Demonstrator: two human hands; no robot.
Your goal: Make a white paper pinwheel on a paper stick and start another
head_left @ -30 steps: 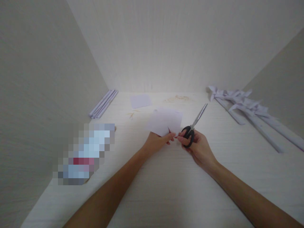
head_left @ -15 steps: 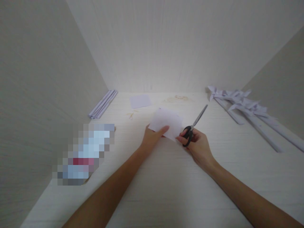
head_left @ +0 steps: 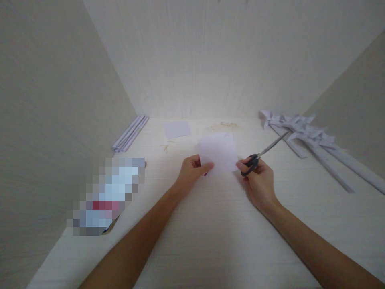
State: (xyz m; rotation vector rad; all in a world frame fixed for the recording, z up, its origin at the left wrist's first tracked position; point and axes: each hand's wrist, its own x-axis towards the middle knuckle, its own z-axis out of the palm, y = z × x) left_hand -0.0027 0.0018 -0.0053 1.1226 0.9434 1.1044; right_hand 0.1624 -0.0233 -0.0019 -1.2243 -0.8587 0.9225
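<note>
Two bare hands hold a sheet of paper and a pair of scissors above a pale work table.

The left hand pinches the lower left corner of the white paper sheet, thumb on top, holding it up just over the table. The right hand, touching the sheet's lower right corner with a fingertip, is clenched around the black handles of the scissors, whose closed blades point away from the sheet to the right. Beyond the sheet lies a smaller paper square; far left of it rests a bundle of rolled paper sticks, and well to its right a row of folded paper pinwheels.
</note>
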